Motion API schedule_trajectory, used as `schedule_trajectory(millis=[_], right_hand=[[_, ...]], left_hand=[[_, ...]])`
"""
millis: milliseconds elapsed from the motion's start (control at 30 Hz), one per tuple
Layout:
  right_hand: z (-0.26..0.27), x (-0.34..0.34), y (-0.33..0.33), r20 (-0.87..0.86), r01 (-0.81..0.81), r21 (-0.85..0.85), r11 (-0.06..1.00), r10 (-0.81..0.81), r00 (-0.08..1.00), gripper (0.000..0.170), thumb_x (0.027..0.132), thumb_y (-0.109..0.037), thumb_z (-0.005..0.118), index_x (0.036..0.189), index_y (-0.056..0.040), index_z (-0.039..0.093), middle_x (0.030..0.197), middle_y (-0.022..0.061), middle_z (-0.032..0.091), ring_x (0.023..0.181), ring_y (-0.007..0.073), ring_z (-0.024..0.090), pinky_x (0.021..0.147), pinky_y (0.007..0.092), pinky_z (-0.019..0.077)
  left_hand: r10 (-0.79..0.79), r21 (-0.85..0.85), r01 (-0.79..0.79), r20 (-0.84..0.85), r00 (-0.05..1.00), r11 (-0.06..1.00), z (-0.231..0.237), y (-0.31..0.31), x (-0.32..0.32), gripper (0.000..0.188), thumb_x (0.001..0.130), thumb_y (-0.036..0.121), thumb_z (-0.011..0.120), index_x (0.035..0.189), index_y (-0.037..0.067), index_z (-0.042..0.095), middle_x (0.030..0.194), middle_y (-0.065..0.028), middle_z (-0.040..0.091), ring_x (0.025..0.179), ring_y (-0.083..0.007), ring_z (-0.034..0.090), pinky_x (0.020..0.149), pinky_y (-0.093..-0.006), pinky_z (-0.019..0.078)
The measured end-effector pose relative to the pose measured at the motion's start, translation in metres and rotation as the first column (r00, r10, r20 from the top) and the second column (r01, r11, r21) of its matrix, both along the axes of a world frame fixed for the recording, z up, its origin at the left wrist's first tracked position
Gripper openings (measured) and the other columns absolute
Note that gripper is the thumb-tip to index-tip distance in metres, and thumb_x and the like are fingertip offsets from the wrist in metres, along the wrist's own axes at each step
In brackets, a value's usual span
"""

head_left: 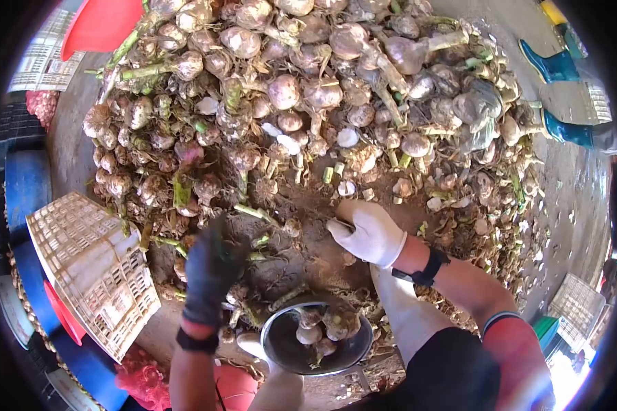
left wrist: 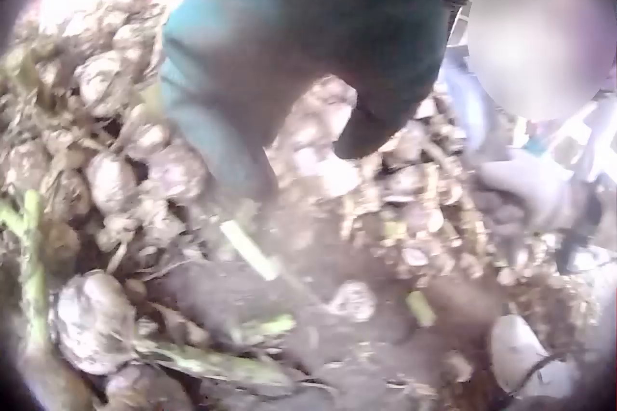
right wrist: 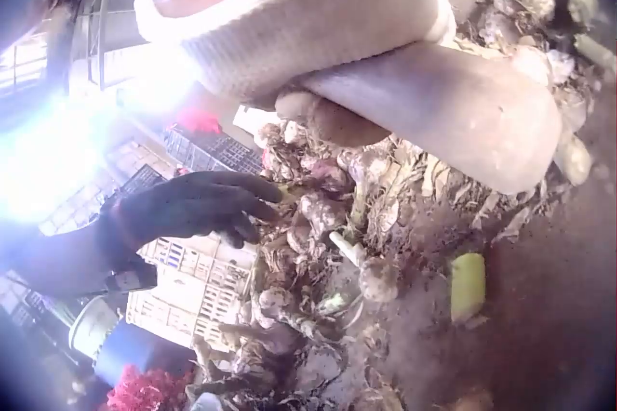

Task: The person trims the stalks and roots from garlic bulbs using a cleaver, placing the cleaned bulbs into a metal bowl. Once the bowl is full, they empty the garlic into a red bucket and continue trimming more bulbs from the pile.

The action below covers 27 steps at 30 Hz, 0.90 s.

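Observation:
My left hand [head_left: 216, 270] in a dark glove hangs over the garlic at the near left. In the left wrist view its thumb and fingers [left wrist: 227, 146] are parted, with nothing seen between them. Right of it, my white-gloved right hand [head_left: 371, 234] is over the bare dirt, thumb apart from the extended fingers and no object visible in it. The right wrist view shows one long finger [right wrist: 463, 112] stretched out. A small garlic bulb [head_left: 292, 227] with a green stem [head_left: 256, 214] lies between the hands. Below them, a metal bowl [head_left: 271, 351] contains several bulbs.
A big heap of garlic [head_left: 281, 92] spreads ahead, with cut stem pieces at its near edge. White plastic crates [head_left: 92, 264] stand at left beside blue barrels [head_left: 27, 179]. Another person's blue boots [head_left: 552, 65] are at the far right. Red netting [head_left: 144, 380] lies at the lower left.

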State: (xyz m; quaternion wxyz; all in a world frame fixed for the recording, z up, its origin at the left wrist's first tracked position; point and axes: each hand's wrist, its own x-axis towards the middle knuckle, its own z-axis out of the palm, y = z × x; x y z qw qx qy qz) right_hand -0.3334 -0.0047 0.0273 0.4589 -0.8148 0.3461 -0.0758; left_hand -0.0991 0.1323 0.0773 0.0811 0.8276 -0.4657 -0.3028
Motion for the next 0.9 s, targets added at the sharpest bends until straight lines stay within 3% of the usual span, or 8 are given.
schedule_trajectory(millis=[33, 300, 467, 500, 567, 633, 767, 900], right_hand=[[-0.004, -0.002, 0.001, -0.022, -0.001, 0.058, 0.998, 0.003, 1.0, 0.028, 0.083, -0.025, 0.058, 0.07, -0.0008, 0.053, 0.068, 0.0219, 0.052, 0.067, 0.0419, 0.054, 0.057, 0.0462, 0.042], [-0.017, -0.009, -0.008, -0.16, -0.035, 0.139, 0.99, 0.058, 0.985, 0.025, 0.083, -0.026, 0.056, 0.075, -0.0022, 0.06, 0.072, 0.0212, 0.057, 0.071, 0.0403, 0.056, 0.061, 0.0468, 0.0427], [-0.012, -0.006, -0.008, -0.187, -0.023, 0.116, 0.993, 0.044, 0.981, 0.029, 0.083, -0.03, 0.056, 0.074, -0.0033, 0.057, 0.069, 0.0196, 0.059, 0.069, 0.0398, 0.059, 0.064, 0.0486, 0.0464], [-0.008, -0.004, -0.007, -0.192, -0.013, 0.119, 0.993, 0.036, 0.981, 0.029, 0.083, -0.03, 0.056, 0.074, -0.0033, 0.057, 0.069, 0.0196, 0.059, 0.069, 0.0398, 0.059, 0.064, 0.0486, 0.0464], [0.006, 0.003, -0.008, -0.193, -0.089, 0.097, 0.991, 0.107, 0.975, 0.029, 0.083, -0.03, 0.057, 0.073, -0.003, 0.056, 0.069, 0.0188, 0.059, 0.067, 0.0387, 0.06, 0.063, 0.0481, 0.0476], [0.01, 0.005, -0.003, -0.164, -0.135, 0.051, 0.989, 0.142, 0.976, 0.025, 0.082, -0.029, 0.058, 0.075, -0.0042, 0.057, 0.07, 0.0172, 0.06, 0.065, 0.0376, 0.061, 0.062, 0.0474, 0.0491], [0.02, -0.006, 0.0, -0.072, -0.228, -0.128, 0.965, 0.22, 0.973, 0.019, 0.079, -0.024, 0.06, 0.082, -0.0054, 0.058, 0.076, 0.0153, 0.06, 0.069, 0.0358, 0.062, 0.062, 0.0456, 0.0512], [0.036, -0.015, 0.004, -0.124, -0.309, -0.097, 0.946, 0.296, 0.947, 0.02, 0.077, -0.023, 0.063, 0.085, -0.0062, 0.058, 0.08, 0.0141, 0.06, 0.072, 0.0343, 0.063, 0.062, 0.0448, 0.0513]], left_hand=[[-0.05, -0.08, 0.076, 0.292, 0.955, 0.994, -0.027, -0.001, 0.022, 0.061, 0.079, 0.025, 0.071, 0.128, 0.001, 0.045, 0.109, -0.0215, 0.061, 0.091, -0.0329, 0.064, 0.078, -0.042, 0.0511], [0.05, 0.162, -0.156, 0.52, 0.853, 0.975, -0.112, -0.048, 0.075, 0.081, 0.073, 0.034, 0.069, 0.14, 0.012, 0.028, 0.097, -0.0179, 0.066, 0.087, -0.0369, 0.064, 0.075, -0.0458, 0.05], [0.073, 0.004, -0.075, 0.214, 0.974, 0.997, -0.096, -0.046, 0.059, 0.074, 0.069, 0.03, 0.076, 0.131, 0.011, 0.04, 0.106, -0.0149, 0.064, 0.085, -0.0317, 0.065, 0.076, -0.0413, 0.0523], [0.03, -0.201, -0.059, -0.144, 0.989, 0.978, -0.093, -0.04, 0.048, 0.073, 0.068, 0.023, 0.078, 0.129, 0.01, 0.042, 0.113, -0.0137, 0.06, 0.086, -0.0279, 0.065, 0.078, -0.0382, 0.053], [-0.088, -0.385, -0.116, -0.473, 0.877, 0.915, -0.07, -0.035, 0.018, 0.073, 0.066, 0.017, 0.081, 0.128, 0.01, 0.044, 0.121, -0.0125, 0.056, 0.087, -0.0241, 0.064, 0.079, -0.0351, 0.0537], [0.103, -0.114, -0.294, -0.768, 0.633, 0.949, -0.025, -0.037, -0.02, 0.076, 0.067, 0.003, 0.078, 0.133, 0.009, 0.041, 0.131, -0.0109, 0.048, 0.118, -0.0222, 0.049, 0.099, -0.0335, 0.0457], [0.098, -0.158, -0.372, -0.806, 0.583, 0.915, -0.019, -0.019, -0.045, 0.079, 0.067, 0.007, 0.08, 0.134, 0.004, 0.037, 0.133, -0.0123, 0.045, 0.122, -0.0202, 0.045, 0.099, -0.0316, 0.0438], [-0.024, -0.234, -0.156, -0.623, 0.782, 0.96, -0.046, 0.011, -0.053, 0.079, 0.069, 0.011, 0.079, 0.133, 0.001, 0.035, 0.113, -0.0112, 0.06, 0.098, -0.0183, 0.061, 0.085, -0.0289, 0.0507]])
